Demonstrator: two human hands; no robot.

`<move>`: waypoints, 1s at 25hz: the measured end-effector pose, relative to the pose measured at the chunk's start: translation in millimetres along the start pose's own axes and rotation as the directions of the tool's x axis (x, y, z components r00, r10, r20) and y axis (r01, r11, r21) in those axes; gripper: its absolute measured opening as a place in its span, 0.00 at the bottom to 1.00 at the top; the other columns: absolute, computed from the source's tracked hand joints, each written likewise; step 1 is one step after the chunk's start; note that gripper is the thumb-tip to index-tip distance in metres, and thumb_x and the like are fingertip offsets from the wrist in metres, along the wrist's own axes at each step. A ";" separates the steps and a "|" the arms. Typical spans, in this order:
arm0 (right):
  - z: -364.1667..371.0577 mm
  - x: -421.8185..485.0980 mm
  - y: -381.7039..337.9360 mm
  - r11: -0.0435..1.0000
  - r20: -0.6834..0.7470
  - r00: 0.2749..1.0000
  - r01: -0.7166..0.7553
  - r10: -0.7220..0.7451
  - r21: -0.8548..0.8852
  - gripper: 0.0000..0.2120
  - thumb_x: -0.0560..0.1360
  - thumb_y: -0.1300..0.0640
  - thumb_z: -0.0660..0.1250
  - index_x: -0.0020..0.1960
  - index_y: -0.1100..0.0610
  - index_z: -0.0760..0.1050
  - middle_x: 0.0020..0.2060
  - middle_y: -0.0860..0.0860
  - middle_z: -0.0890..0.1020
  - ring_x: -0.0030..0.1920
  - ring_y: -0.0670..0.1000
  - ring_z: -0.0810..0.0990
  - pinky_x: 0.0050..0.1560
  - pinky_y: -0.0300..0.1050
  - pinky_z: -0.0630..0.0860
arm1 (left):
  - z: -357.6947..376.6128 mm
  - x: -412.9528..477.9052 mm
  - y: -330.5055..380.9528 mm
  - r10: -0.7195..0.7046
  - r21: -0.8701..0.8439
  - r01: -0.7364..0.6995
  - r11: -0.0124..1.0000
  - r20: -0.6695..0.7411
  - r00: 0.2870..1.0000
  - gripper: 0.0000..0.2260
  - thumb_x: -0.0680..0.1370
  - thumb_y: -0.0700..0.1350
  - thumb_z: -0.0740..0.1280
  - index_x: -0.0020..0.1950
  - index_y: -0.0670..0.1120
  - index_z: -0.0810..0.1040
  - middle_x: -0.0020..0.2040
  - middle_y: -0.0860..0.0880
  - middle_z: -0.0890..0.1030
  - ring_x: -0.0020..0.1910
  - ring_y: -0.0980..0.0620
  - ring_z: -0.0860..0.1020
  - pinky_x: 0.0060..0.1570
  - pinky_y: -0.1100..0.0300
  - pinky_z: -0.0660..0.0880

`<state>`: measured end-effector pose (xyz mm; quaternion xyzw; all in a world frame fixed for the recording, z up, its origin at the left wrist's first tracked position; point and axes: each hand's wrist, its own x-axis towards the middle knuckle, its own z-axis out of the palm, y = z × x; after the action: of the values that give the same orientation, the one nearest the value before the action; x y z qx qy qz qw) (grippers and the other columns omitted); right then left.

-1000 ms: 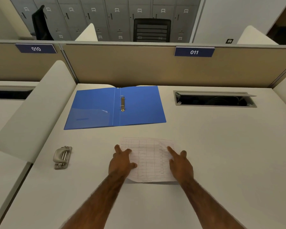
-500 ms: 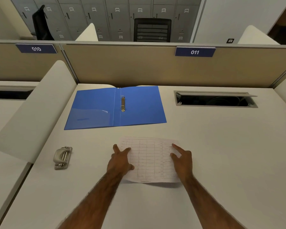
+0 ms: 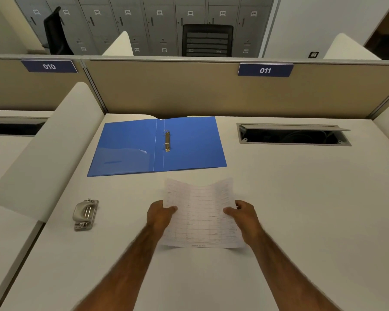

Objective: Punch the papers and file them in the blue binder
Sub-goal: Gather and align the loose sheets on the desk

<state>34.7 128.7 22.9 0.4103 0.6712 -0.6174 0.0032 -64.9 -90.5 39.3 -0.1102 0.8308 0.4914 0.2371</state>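
An open-plan office — white desks split by tan partitions carrying blue plates numbered 010 and 011; a cable hatch in the desktop; a blue binder and hole punch on it; numbered grey lockers and a black chair behind.

On my feed I look down on a pale desk, closed at the back by a beige partition that carries two blue plates, 010 and 011. An open cable hatch is sunk into the desk at the right rear. A rounded white divider stands along the left edge. Over the partition I see grey numbered lockers, a black chair before them and a white wall. The light is dim and even.
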 end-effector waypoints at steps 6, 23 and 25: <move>-0.8 -33.6 -51.9 0.907 -0.056 0.906 0.418 -0.420 -0.040 0.06 0.74 0.63 0.68 0.50 0.56 0.77 0.44 0.52 0.83 0.45 0.53 0.81 0.44 0.47 0.79 | -8.2 -28.0 37.9 0.457 -0.103 -0.468 0.878 -0.112 0.882 0.08 0.83 0.46 0.63 0.61 0.50 0.77 0.49 0.55 0.81 0.48 0.56 0.79 0.48 0.62 0.78; 11.4 -41.6 -19.8 0.948 -0.099 0.954 0.295 -0.285 0.117 0.14 0.75 0.59 0.72 0.60 0.57 0.77 0.49 0.51 0.84 0.50 0.49 0.84 0.39 0.29 0.79 | -19.0 -29.8 11.6 0.363 -0.348 -0.403 0.846 -0.176 0.915 0.15 0.77 0.44 0.71 0.63 0.47 0.77 0.50 0.53 0.82 0.49 0.55 0.81 0.43 0.67 0.80; 11.7 -42.1 -13.0 0.958 -0.136 0.957 0.270 -0.255 0.099 0.14 0.76 0.59 0.71 0.61 0.61 0.78 0.50 0.55 0.84 0.52 0.56 0.83 0.36 0.27 0.77 | -18.8 -30.0 3.7 0.341 -0.323 -0.371 0.871 -0.148 0.929 0.13 0.77 0.44 0.71 0.61 0.48 0.76 0.49 0.54 0.81 0.48 0.56 0.80 0.48 0.64 0.80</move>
<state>49.6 97.2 52.4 0.3536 0.6815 -0.6244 -0.1437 -46.0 -106.5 64.8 -0.0163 0.7469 0.6594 0.0836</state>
